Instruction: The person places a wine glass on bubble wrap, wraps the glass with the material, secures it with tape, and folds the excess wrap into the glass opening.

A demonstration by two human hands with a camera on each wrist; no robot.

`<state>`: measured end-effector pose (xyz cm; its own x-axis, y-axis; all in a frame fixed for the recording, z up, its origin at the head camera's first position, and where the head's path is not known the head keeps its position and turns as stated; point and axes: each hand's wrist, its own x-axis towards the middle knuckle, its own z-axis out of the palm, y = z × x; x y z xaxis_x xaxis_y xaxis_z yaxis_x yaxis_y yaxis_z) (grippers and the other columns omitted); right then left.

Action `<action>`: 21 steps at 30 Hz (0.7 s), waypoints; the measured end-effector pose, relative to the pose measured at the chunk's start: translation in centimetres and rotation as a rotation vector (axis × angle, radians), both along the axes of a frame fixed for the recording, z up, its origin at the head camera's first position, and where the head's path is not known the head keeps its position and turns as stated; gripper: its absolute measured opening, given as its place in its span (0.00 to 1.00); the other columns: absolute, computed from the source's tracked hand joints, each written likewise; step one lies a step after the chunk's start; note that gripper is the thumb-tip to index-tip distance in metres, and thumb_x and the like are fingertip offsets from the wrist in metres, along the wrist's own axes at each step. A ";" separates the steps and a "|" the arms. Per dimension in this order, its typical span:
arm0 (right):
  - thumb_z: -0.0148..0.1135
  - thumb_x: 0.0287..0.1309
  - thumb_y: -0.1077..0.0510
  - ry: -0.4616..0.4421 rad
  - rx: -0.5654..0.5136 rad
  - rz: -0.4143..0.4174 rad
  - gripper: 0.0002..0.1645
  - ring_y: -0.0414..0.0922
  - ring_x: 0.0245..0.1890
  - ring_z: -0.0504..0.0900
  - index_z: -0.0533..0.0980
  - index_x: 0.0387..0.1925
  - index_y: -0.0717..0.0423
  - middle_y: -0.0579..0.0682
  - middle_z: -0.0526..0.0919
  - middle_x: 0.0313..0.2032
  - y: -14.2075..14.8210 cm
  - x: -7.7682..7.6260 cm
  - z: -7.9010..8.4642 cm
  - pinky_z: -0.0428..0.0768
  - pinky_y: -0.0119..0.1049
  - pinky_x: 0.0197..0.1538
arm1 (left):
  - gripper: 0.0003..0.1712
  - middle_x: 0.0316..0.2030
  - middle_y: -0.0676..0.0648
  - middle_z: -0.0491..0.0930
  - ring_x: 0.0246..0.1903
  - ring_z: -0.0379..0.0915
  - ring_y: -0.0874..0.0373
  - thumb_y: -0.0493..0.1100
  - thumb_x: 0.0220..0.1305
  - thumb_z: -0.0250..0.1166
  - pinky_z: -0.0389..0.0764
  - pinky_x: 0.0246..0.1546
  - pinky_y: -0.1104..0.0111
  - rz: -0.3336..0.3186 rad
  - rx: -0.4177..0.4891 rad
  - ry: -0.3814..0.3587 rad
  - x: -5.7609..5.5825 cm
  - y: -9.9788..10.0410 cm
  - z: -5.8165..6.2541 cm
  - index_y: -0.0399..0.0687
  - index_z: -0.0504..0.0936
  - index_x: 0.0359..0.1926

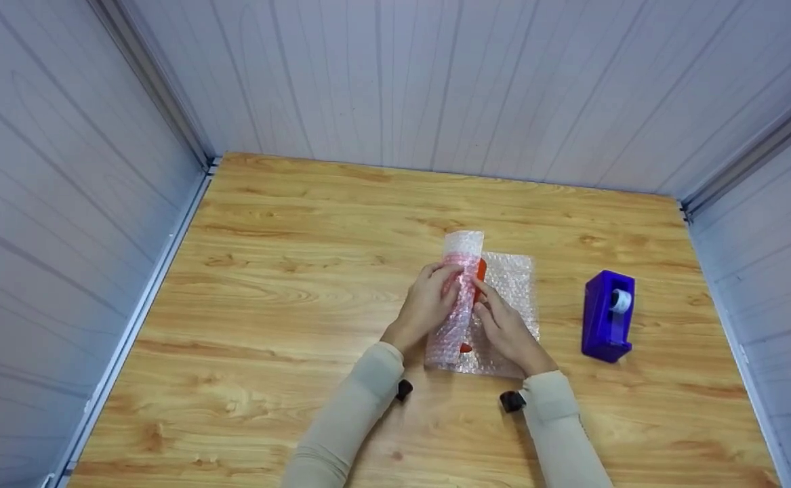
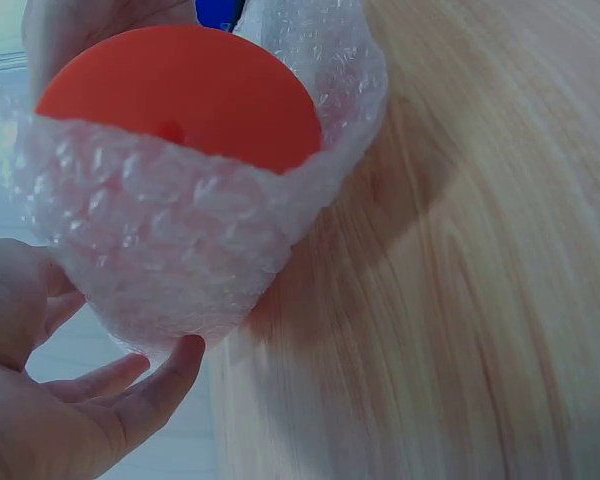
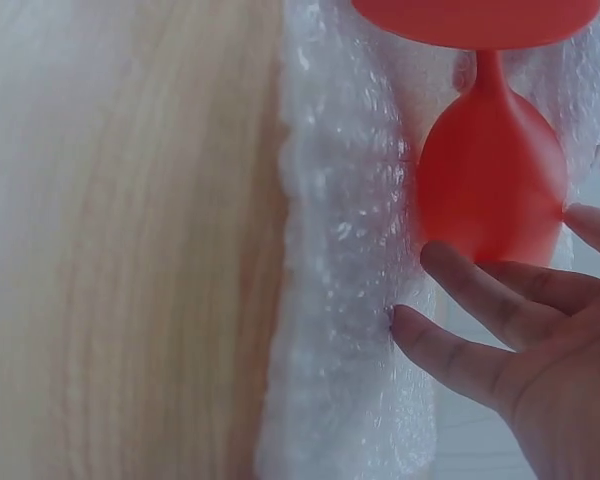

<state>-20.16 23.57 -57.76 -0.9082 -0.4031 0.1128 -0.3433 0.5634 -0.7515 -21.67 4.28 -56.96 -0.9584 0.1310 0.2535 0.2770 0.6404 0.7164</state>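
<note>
**Half-wrapped goblet – the loose wrap is the weak point**

An orange stemmed goblet (image 3: pixel 490 190) lies on its side on a sheet of bubble wrap (image 1: pixel 514 285) near the middle of the wooden surface (image 1: pixel 287 271), with the sheet folded partway over it. The left hand (image 1: pixel 429 301) has its fingers curled over the rolled wrap, gripping wrap and goblet together. The right hand (image 1: pixel 503 329) lies with fingers nearly straight, fingertips (image 3: pixel 450 262) touching the goblet's bowl and the wrap beside it, so that grip is open and only steadying.

In the left wrist view the round foot of the goblet (image 2: pixel 185 95) sticks out of the wrap's end, uncovered. That bare end is the first risk: if the roll is closed as it stands, the foot and thin stem get little padding.

The second risk is spring-back – the wrap is held only by finger pressure, so easing either hand could let it unroll. The round bowl could also roll off line across the sheet, leaving the wrap skewed.

A purple tape dispenser (image 1: pixel 609 315) stands well apart on the right; reaching for it would take away one hand.
</note>
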 end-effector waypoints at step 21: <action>0.52 0.74 0.59 0.199 -0.019 0.010 0.29 0.58 0.70 0.63 0.64 0.71 0.66 0.59 0.65 0.70 0.0 -0.2 -0.1 0.59 0.53 0.71 | 0.21 0.60 0.36 0.73 0.57 0.75 0.44 0.45 0.72 0.62 0.77 0.57 0.57 -0.017 -0.074 0.030 0.2 0.5 0.0 0.50 0.78 0.64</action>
<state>-20.37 23.53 -57.89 -0.8630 -0.4081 0.2977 -0.4920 0.5452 -0.6788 -21.43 4.82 -57.01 -0.9481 0.1665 0.2710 0.3087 0.6864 0.6585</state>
